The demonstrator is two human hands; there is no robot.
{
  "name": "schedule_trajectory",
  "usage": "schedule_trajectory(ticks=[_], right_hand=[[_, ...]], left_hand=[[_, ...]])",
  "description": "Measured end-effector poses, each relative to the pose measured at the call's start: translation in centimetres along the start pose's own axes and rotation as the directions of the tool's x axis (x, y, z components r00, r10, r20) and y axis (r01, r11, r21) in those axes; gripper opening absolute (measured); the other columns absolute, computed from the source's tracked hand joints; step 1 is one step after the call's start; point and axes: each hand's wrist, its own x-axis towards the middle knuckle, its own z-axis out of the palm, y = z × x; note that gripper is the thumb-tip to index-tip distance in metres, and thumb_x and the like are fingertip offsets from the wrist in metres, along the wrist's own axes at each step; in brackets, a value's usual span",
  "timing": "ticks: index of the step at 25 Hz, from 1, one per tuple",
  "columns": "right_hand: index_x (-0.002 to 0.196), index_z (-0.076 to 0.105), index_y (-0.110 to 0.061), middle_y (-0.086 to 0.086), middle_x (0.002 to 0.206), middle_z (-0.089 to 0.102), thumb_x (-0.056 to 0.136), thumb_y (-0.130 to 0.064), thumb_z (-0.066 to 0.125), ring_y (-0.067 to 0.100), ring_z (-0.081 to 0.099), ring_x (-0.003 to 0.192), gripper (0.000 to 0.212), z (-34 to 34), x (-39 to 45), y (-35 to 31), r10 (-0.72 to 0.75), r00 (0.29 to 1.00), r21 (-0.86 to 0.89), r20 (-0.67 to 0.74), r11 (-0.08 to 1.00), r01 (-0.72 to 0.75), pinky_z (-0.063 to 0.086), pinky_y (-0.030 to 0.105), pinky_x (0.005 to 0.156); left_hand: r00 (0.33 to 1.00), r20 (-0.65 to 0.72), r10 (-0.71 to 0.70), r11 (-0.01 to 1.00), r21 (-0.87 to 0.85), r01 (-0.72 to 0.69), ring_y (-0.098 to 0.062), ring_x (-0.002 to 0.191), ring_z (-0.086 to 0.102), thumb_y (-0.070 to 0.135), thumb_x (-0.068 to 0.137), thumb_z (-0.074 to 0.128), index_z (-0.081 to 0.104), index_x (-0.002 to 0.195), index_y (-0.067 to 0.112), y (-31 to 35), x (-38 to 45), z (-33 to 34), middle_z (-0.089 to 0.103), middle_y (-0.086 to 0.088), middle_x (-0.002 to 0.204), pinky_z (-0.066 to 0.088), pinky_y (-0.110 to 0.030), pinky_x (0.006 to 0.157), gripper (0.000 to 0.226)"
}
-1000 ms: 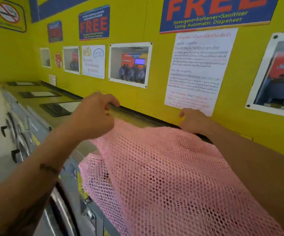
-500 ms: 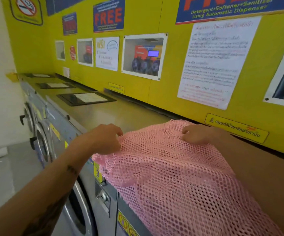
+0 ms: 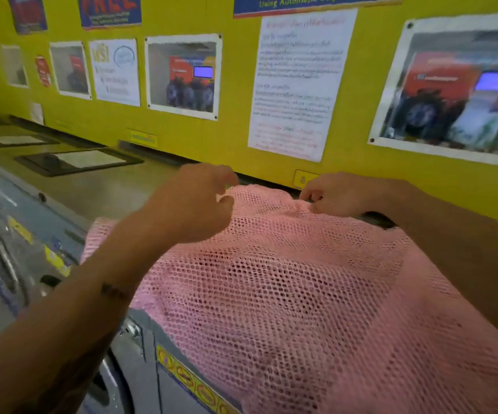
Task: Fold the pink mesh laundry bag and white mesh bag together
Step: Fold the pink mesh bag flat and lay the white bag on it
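The pink mesh laundry bag (image 3: 286, 288) lies spread over the top of a washing machine (image 3: 140, 363), its near part hanging over the front edge. My left hand (image 3: 194, 201) hovers just above the bag's far left part with fingers and thumb apart, holding nothing. At the bag's far edge, close to the yellow wall, my right hand (image 3: 337, 194) pinches the mesh, which puckers there. No white mesh bag is visible.
A row of grey front-loading washers runs to the left, with black-framed lids (image 3: 77, 161) on their metal tops (image 3: 116, 189). The yellow wall (image 3: 232, 138) right behind carries posters and a printed notice (image 3: 298, 85). Floor shows at the lower left.
The bag came down from mid-air onto the machine top and was pushed toward the wall. My left hand has let go of its corner and lifted off; the right hand still pinches the far edge.
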Motion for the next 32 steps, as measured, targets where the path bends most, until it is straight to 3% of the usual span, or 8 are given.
schedule_trajectory(ticks=[4, 9, 15, 19, 24, 28, 29, 32], right_hand=[[0.132, 0.056, -0.014, 0.001, 0.121, 0.061, 0.095, -0.029, 0.057, 0.027, 0.059, 0.107, 0.04, -1.3, -7.3, 5.4, 0.149, 0.973, -0.044, 0.178, 0.989, -0.143, 0.049, 0.041, 0.096], [0.132, 0.053, -0.003, 0.029, 0.132, 0.054, 0.094, -0.027, 0.056, 0.047, 0.051, 0.12, 0.045, -1.2, -13.6, 11.7, 0.276, 0.93, -0.077, 0.242, 0.961, -0.265, 0.046, 0.057, 0.097], [0.121, 0.062, -0.002, 0.023, 0.128, 0.059, 0.084, -0.033, 0.055, 0.042, 0.057, 0.115, 0.049, 2.1, -16.3, 16.5, 0.247, 0.951, -0.004, 0.186, 0.968, -0.251, 0.05, 0.055, 0.096], [0.084, 0.065, -0.01, 0.013, 0.094, 0.068, 0.076, -0.028, 0.051, 0.023, 0.062, 0.074, 0.024, 5.0, -15.6, 18.2, 0.283, 0.948, 0.182, 0.142, 0.934, -0.306, 0.053, 0.037, 0.066], [0.077, 0.056, -0.012, 0.005, 0.069, 0.054, 0.086, -0.006, 0.053, 0.015, 0.048, 0.053, 0.011, 6.7, -14.1, 17.5, 0.308, 0.942, 0.625, 0.131, 0.712, -0.319, 0.037, 0.025, 0.045], [0.083, 0.052, -0.013, 0.007, 0.073, 0.057, 0.085, -0.003, 0.06, 0.019, 0.056, 0.062, 0.013, 5.6, -13.9, 18.3, 0.236, 0.961, 0.902, 0.141, 0.37, -0.223, 0.043, 0.033, 0.055], [0.086, 0.051, -0.012, 0.008, 0.075, 0.056, 0.086, -0.004, 0.059, 0.02, 0.056, 0.062, 0.012, 5.2, -13.9, 18.7, 0.252, 0.958, 0.891, 0.14, 0.389, -0.233, 0.043, 0.032, 0.055], [0.08, 0.054, -0.009, 0.01, 0.075, 0.049, 0.086, -0.008, 0.055, 0.023, 0.048, 0.06, 0.006, 3.8, -14.3, 20.3, 0.298, 0.954, 0.456, -0.044, 0.855, -0.246, 0.034, 0.029, 0.048]], left_hand=[[0.9, 0.357, 0.249, 0.946, -0.288, -0.148, -0.002, 0.088, 0.066, 0.031, 0.09, 0.061, 0.065, 0.11, 0.038, 8.1, -1.7, 1.5, 0.068, 0.014, 0.096, 0.052, -0.029, 0.085, 0.022], [0.834, 0.429, 0.347, 0.915, -0.349, -0.201, -0.006, 0.083, 0.063, 0.035, 0.089, 0.061, 0.067, 0.092, 0.033, 16.7, -3.2, 4.7, 0.067, 0.014, 0.09, 0.053, -0.03, 0.077, 0.007], [0.802, 0.564, 0.195, 0.978, -0.178, -0.112, -0.004, 0.078, 0.055, 0.059, 0.082, 0.061, 0.064, 0.088, 0.031, 23.5, -5.5, 8.1, 0.058, 0.016, 0.084, 0.041, -0.026, 0.064, 0.029], [0.819, 0.556, 0.141, 0.987, -0.147, -0.07, -0.001, 0.07, 0.049, 0.045, 0.082, 0.069, 0.064, 0.087, 0.029, 25.5, -6.9, 10.0, 0.052, 0.018, 0.077, 0.037, -0.022, 0.058, 0.017], [0.872, 0.482, 0.081, 0.988, -0.153, -0.008, 0.0, 0.068, 0.05, 0.027, 0.087, 0.065, 0.059, 0.072, 0.036, 26.1, -7.0, 10.2, 0.053, 0.018, 0.073, 0.036, -0.02, 0.059, 0.018], [0.9, 0.43, 0.066, 0.99, -0.144, -0.004, 0.001, 0.065, 0.049, 0.027, 0.088, 0.064, 0.062, 0.073, 0.033, 26.4, -6.9, 10.0, 0.053, 0.019, 0.07, 0.036, -0.019, 0.058, 0.017], [0.906, 0.418, 0.069, 0.989, -0.147, -0.008, 0.001, 0.067, 0.052, 0.028, 0.089, 0.063, 0.064, 0.076, 0.032, 26.4, -6.8, 9.9, 0.055, 0.019, 0.072, 0.039, -0.021, 0.061, 0.013], [0.922, 0.38, 0.068, 0.984, -0.177, 0.001, -0.003, 0.079, 0.06, 0.031, 0.089, 0.062, 0.066, 0.08, 0.033, 26.8, -6.4, 9.3, 0.064, 0.015, 0.083, 0.046, -0.027, 0.072, 0.01]])
